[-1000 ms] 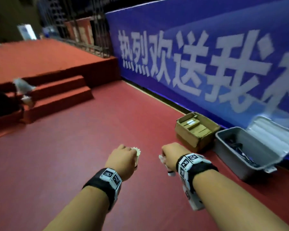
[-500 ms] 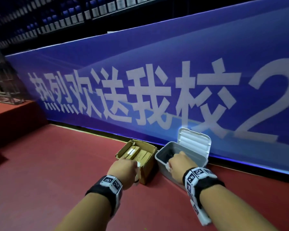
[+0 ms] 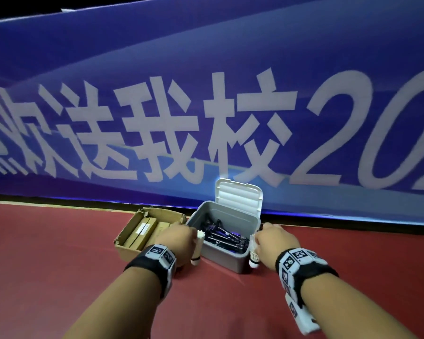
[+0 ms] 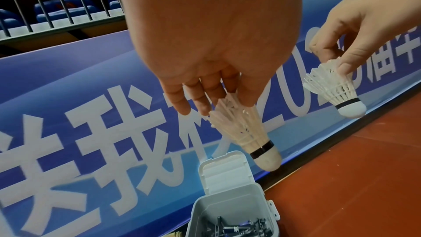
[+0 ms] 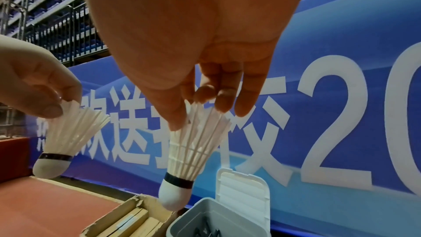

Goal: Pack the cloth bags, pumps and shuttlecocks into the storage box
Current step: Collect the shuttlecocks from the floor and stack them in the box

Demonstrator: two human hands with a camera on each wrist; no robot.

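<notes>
A long blue fabric banner is hanging behind everything, showing large white characters that read 送我校 followed by the digits 20; the characters at its left end are blurred. Just in front of the banner, a grey rectangular plastic storage box is sitting on the red matte floor, its ribbed white lid standing open against the banner. Dark metal-and-black pump parts are lying inside the box. Touching the box's left side, an open brown cardboard carton is holding flat tan packets, one bearing a small white label too small to read.

The left hand is pinching the feather tips of a white feathered shuttlecock with a black band and rounded white cork between thumb and curled fingers, cork hanging down, above the box's left front edge. The right hand is pinching a second white feathered shuttlecock of the same kind the same way, cork down, by the box's right front corner. Both wrists are wearing black straps with square black-and-white markers.
</notes>
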